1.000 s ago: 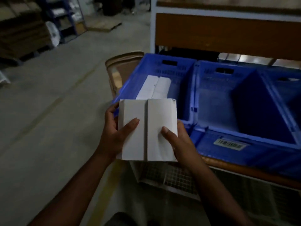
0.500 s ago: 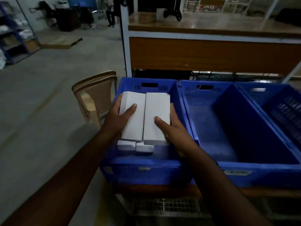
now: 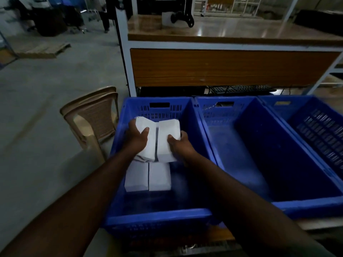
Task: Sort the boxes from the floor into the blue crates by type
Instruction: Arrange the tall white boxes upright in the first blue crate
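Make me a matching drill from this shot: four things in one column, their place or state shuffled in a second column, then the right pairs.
Things
1. left hand
2. right hand
3. two white boxes lying flat
4. middle blue crate

Places or states
A. holds no boxes
B. on the floor of the left blue crate
C. grips the left held box
D. grips the right held box

Pairs: 1-C, 2-D, 3-B, 4-A

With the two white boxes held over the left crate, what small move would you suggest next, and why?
Probably lower them and set them down at the far end. The left hand and right hand hold two white boxes inside the left blue crate, above the bare floor behind two white boxes already lying there.
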`<state>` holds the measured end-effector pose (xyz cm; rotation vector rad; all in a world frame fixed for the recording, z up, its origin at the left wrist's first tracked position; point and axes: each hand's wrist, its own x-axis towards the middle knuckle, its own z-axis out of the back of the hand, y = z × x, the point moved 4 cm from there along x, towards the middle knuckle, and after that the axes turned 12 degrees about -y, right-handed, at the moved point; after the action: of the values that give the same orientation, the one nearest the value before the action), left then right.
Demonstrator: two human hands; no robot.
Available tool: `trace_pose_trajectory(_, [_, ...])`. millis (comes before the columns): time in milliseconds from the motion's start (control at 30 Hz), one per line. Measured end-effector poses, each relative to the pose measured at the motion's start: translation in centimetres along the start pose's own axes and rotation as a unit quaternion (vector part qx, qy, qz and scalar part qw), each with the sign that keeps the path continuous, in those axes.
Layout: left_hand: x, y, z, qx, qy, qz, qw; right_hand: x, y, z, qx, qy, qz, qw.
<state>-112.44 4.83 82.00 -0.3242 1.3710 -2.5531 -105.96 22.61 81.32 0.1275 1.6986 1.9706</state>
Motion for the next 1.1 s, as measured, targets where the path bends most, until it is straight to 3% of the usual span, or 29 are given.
trace_pose_trajectory(167, [1.7, 0.0, -2.2, 0.038, -0.028, -0.007, 0.999, 2.8, -0.3, -1.9, 0.009, -0.012, -0.031, 0.999])
trace_pose_trajectory(300, [2.2, 0.5, -2.9, 0.044, -0.029, -0.056, 0.997, 4.7, -0.6, -3.1, 0.02, -0.034, 0.0, 0.999])
trace_pose_trajectory(467, [2.6, 1.3, -3.0, 0.082, -0.034, -0.091, 0.992, 9.1, -5.1, -6.3, -0.052, -0.039, 0.038, 0.997])
trace_pose_trajectory(600, [3.5, 2.0, -3.5, 0.161, 0.025, -0.138, 0.977, 11.5, -7.8, -8.4, -0.096, -0.057, 0.096, 0.989])
trace_pose_trajectory(767, [3.8, 2.5, -3.7, 0.29, 0.091, -0.183, 0.935, 7.1, -4.0, -7.4, -0.253, -0.004, 0.217, 0.943])
trace_pose_trajectory(900, [3.8, 1.4, -3.3, 0.341, 0.149, -0.16, 0.914, 6.0, -2.6, -6.7, -0.286, -0.014, 0.303, 0.909])
trace_pose_trajectory(1000, [4.3, 1.1, -3.2, 0.437, 0.234, -0.161, 0.854, 5.6, -1.7, -6.8, -0.363, 0.019, 0.363, 0.858])
trace_pose_trajectory(1100, [4.8, 1.3, -3.0, 0.5, 0.328, -0.13, 0.791, 5.9, -1.4, -7.5, -0.481, 0.149, 0.319, 0.803])
